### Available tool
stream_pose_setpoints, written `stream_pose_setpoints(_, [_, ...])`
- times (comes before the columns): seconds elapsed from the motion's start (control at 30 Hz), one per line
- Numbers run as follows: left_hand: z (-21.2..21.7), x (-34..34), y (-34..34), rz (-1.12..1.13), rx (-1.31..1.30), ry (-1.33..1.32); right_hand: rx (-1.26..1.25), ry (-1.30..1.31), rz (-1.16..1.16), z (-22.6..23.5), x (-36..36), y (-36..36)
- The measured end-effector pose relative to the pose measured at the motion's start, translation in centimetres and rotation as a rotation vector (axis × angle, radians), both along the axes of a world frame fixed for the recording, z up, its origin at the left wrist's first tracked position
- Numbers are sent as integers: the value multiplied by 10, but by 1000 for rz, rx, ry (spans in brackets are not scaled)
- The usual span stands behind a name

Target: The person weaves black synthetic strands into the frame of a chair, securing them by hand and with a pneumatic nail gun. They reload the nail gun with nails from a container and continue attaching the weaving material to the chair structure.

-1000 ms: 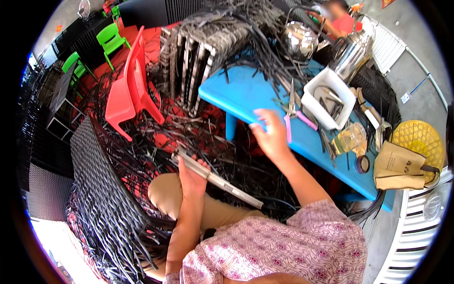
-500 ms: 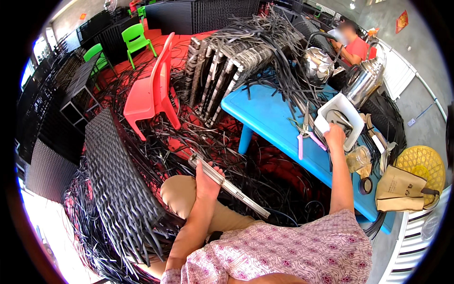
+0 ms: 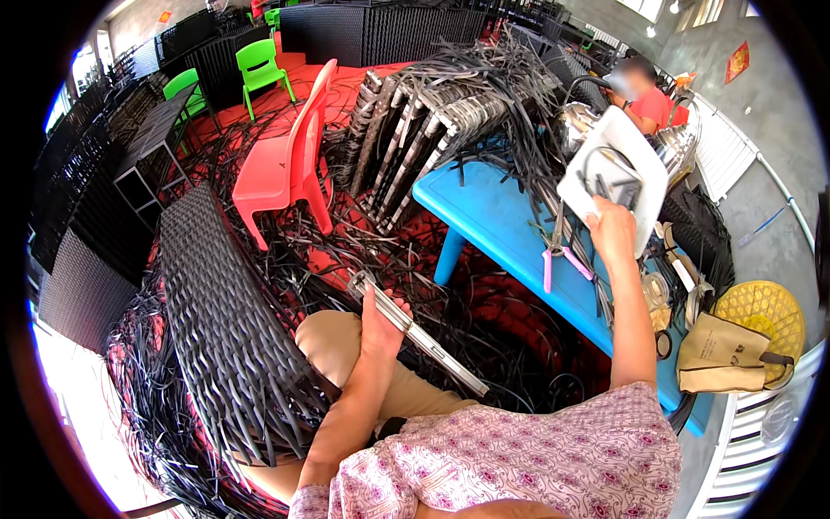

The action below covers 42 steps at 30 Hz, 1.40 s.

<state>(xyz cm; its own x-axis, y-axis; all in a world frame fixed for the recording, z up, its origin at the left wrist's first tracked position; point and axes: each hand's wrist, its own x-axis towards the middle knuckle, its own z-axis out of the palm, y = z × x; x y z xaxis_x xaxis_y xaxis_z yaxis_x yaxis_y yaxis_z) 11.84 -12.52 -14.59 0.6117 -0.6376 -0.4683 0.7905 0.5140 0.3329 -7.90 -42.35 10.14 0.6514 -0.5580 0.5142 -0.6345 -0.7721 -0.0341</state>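
L hand — fingers curled round metal bar, prob. for steadiness; R hand — fingers pinching white box by near rim, tilted, presumably exposing contents.

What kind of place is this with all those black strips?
Probably a weaving workshop: there's a partly woven black panel, heaps of loose black strips, and pink-handled scissors on a blue table.

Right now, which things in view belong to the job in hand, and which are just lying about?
In the job, judging by the hands:
metal bar, held in the left hand
white tub, tilted in the right hand

Apparently just lying about:
pink-handled scissors, untouched on the blue table
tan bag
yellow basket
red chair
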Motion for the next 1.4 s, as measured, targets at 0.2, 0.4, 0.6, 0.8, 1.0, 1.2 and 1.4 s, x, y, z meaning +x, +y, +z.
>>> stream_pose_setpoints(0.2, [-3,1,1,-8,6,-10,198,30,314,-22,34,50])
stream_pose_setpoints(0.4, [1,1,-2,-10,35,-19,270,165,437,-59,68,67])
stream_pose_setpoints(0.6, [2,2,-1,-36,4,-44,148,120,537,-98,97,39])
stream_pose_setpoints(0.8, [3,1,-3,-54,31,-65,372,400,431,-87,98,-9])
stream_pose_setpoints(1.0, [11,-3,-5,-26,75,-48,634,-50,323,-45,103,-81])
stream_pose_setpoints(1.2, [14,-1,-9,-33,65,-83,729,98,280,-89,145,-110])
stream_pose_setpoints(1.4, [13,-1,-7,-20,73,-90,553,484,104,-106,174,-115])
